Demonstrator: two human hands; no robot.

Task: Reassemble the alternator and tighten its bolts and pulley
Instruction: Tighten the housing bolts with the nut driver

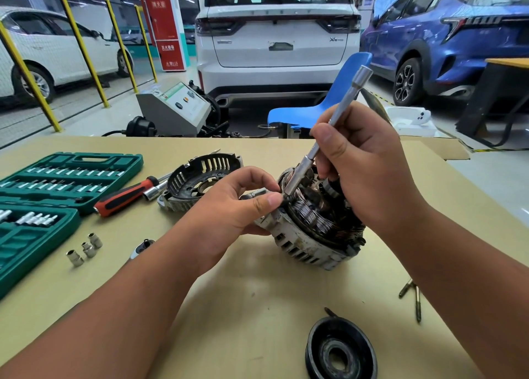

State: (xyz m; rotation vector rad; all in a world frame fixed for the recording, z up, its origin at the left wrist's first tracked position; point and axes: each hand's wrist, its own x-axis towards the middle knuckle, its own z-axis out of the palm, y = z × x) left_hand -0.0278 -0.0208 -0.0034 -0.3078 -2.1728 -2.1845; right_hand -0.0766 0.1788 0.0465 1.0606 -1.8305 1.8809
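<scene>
The alternator body (307, 244) lies tilted on the tan table (249, 298), its copper stator windings exposed on top. My left hand (229, 206) grips its left edge, thumb and fingers pinched right where the tool's tip meets the housing. My right hand (360, 161) holds a long silver socket extension (332, 123) slanted up to the right, its lower end set on the housing rim. A black slotted rear cover (200, 178) rests behind my left hand. The black pulley (339, 350) lies flat near the table's front edge.
An open green socket case (54, 195) fills the left side. A red-and-black screwdriver (128, 195) lies beside it, with three loose sockets (86, 248) and a ratchet head (143, 247) nearer me. Long bolts (412, 295) lie at right. A blue chair (323, 106) and parked cars stand beyond.
</scene>
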